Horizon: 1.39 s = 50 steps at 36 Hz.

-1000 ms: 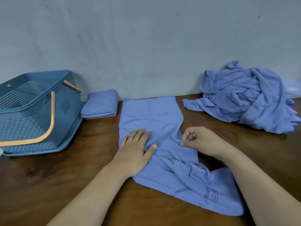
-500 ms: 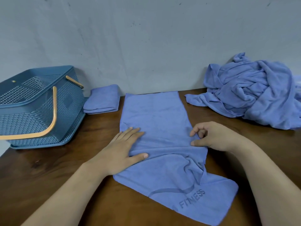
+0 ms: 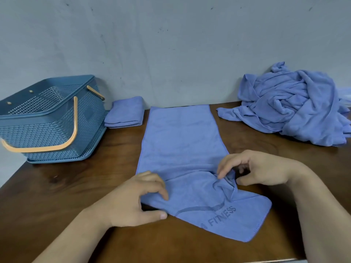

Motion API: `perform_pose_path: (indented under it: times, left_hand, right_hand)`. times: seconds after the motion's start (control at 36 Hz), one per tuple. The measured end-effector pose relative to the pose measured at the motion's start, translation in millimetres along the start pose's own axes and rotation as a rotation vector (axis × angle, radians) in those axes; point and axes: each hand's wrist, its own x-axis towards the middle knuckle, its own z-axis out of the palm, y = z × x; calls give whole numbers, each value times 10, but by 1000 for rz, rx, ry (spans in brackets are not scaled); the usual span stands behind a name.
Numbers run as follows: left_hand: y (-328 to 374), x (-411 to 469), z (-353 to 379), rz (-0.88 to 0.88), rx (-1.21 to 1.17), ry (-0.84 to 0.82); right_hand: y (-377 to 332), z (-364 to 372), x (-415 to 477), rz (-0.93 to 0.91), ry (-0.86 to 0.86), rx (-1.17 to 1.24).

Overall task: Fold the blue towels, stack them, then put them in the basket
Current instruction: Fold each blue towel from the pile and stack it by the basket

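Note:
A long blue towel [image 3: 180, 141] lies lengthwise on the wooden table, flat at its far end and creased near me, with "FITNESS" printed on the near corner. My left hand [image 3: 133, 202] curls over the towel's near-left edge, fingers on top and thumb below it. My right hand [image 3: 256, 169] pinches a bunched wrinkle at the towel's right edge between forefinger and thumb. One folded blue towel [image 3: 125, 112] lies by the wall. The blue mesh basket [image 3: 47, 137] with tan handles sits at the far left, and what it holds is hidden from here.
A heap of unfolded blue towels [image 3: 290, 105] lies at the back right against the grey wall. The table's [image 3: 66, 186] left edge runs close to the basket, and its front edge is just below my forearms.
Both hands slid toward me along the towel. My left hand went from flat on the cloth to curled at the near-left edge. The far half now lies smoother.

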Motion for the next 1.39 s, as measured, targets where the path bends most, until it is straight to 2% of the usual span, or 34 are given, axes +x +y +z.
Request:
perform_pose_path:
  times: [0.14, 0.25, 0.33, 0.39, 0.5, 0.56, 0.61, 0.67, 0.78, 0.94, 1.08, 1.22, 1.39]
  left_hand:
    - [-25, 67, 56, -22, 16, 36]
    - [34, 176, 37, -213, -225, 118]
    - [-29, 320, -5, -323, -312, 262]
    - [-113, 374, -17, -364, -242, 359]
    - [-271, 291, 35, -366, 138, 432]
    - [-278, 202, 27, -208, 252, 406]
    - [-207, 111, -1, -14, 308, 297]
    - [-133, 83, 7, 56, 300, 191]
    - [-152, 166, 78, -48, 238, 114]
    - [-234, 289, 93, -186, 153, 171]
    - [-228, 415, 102, -211, 185, 163]
    - [-193, 493, 87, -300, 74, 180]
    - [-27, 498, 18, -387, -174, 187]
  right_hand:
    - [16, 82, 72, 27, 18, 71]
    - [44, 92, 108, 46, 128, 147]
    - [38, 117, 160, 59, 273, 230]
    - [42, 138, 198, 64, 358, 213]
    - [36, 158, 222, 53, 391, 177]
    - [41, 163, 226, 58, 401, 155]
    - [14, 176, 222, 50, 433, 76]
    - [-23, 174, 196, -17, 413, -13]
    - [-120, 181, 95, -80, 241, -64]
    - [-162, 277, 22, -169, 285, -100]
    - [-186, 437, 62, -55, 173, -390]
    - [-232, 487, 94, 9, 60, -439]
    - [-204, 491, 116, -66, 158, -382]
